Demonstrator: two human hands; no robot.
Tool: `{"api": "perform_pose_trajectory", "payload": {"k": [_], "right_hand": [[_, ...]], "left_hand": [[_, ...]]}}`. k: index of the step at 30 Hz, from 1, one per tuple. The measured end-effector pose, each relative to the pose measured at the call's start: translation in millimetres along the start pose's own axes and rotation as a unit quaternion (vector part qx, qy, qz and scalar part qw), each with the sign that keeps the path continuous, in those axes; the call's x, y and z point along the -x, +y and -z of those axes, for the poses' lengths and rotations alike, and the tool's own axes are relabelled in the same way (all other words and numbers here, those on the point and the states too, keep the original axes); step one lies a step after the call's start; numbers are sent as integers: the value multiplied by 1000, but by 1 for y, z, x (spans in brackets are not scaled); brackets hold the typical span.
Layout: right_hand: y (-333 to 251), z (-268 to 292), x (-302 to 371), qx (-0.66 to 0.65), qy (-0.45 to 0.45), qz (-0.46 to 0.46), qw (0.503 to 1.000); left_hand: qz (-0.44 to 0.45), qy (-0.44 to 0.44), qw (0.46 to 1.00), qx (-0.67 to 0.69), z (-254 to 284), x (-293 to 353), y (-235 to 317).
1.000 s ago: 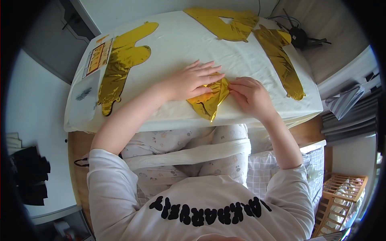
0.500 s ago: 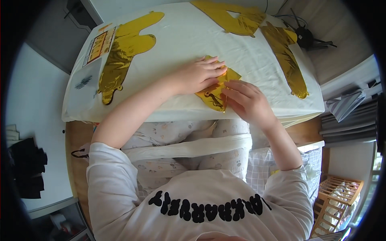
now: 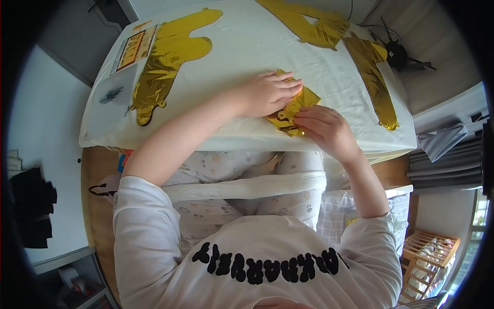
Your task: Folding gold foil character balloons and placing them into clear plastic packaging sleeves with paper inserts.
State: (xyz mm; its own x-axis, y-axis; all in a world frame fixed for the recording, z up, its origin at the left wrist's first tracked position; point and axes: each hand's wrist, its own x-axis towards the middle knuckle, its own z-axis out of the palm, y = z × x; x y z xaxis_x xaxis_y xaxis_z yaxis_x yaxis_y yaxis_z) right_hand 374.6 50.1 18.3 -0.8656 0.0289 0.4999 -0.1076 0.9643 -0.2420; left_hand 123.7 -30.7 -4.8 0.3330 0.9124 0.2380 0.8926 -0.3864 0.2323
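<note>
A folded gold foil balloon (image 3: 308, 98), flat and creased, lies near the front edge of the white-covered table. My left hand (image 3: 272, 93) rests on its upper left part, fingers stretched out and pressing it down. At its lower right edge my right hand (image 3: 329, 130) pinches the foil between thumb and fingers. A small tab with a hole shows on the foil between the two hands. Part of the balloon is hidden beneath my left palm and fingers.
More flat gold foil balloons lie about: one (image 3: 177, 54) at the left, one (image 3: 309, 23) at the back and one (image 3: 371, 80) at the right. A printed card (image 3: 136, 49) and a clear plastic sleeve (image 3: 105, 110) lie far left. Beyond the right corner is a black stand (image 3: 396, 54).
The near flap of the foil has been turned, and its tabbed part now shows brighter between my hands. The whole view has shifted slightly, moving the table things rightward.
</note>
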Motion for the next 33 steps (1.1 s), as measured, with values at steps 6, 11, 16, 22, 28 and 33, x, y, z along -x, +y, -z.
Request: {"api": "perform_pose_trajectory", "payload": {"k": [6,11,16,22,28,33], "right_hand": [[-1,2,-4,-35,1,-50,998],[-6,5,-12,-11,5,-21,1000],[0,3,-16,0,-20,-10,1000],[2,-5,-24,-86,73,-59,992],[-4,-2,-37,-179,21,-249,952],[3,-2,-44,-191,-24,-328,925]], "left_hand": [[-16,-16,999,-29,1,1,0],[-10,-25,998,-57,3,1,5],[-13,-9,998,-61,0,1,5],[0,-25,999,-44,2,0,8],[-15,-21,998,-49,-1,2,0],[27,-2,998,63,0,-3,-2]]}}
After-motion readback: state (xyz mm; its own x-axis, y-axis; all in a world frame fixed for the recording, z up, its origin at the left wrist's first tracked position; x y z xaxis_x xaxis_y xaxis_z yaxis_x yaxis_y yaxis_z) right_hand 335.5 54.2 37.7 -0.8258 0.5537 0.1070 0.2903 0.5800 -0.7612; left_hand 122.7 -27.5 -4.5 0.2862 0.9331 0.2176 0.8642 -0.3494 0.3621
